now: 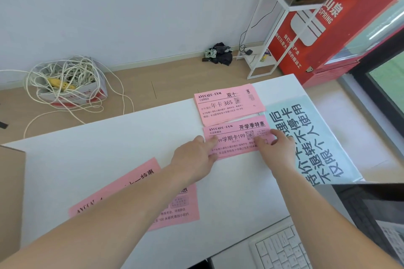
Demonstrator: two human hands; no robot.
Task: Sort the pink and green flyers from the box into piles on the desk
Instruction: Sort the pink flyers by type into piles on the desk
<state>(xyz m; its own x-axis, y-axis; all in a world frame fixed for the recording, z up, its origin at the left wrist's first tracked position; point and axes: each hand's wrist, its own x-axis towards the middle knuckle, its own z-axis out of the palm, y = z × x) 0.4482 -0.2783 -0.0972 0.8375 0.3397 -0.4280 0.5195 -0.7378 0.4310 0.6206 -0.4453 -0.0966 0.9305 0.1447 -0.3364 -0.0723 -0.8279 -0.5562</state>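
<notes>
Two pink flyer piles lie on the white desk [105,159] at the far side: a far pile [227,105] headed "年卡 365" and a near pile [237,137] headed "学期卡199". My left hand [196,159] presses flat on the near pile's left edge. My right hand [277,146] rests with fingers spread on its right edge. Larger pink flyers [175,205] lie nearer me, partly hidden under my left forearm. A light green sheet [310,137] with big black characters lies to the right. The brown box [11,199] shows at the left edge.
A white keyboard [282,247] sits at the desk's near right, beside a dark monitor edge [371,214]. On the floor beyond the desk stand a carton of tangled white cord [67,81], a white metal rack [269,35] and a red fridge [328,28].
</notes>
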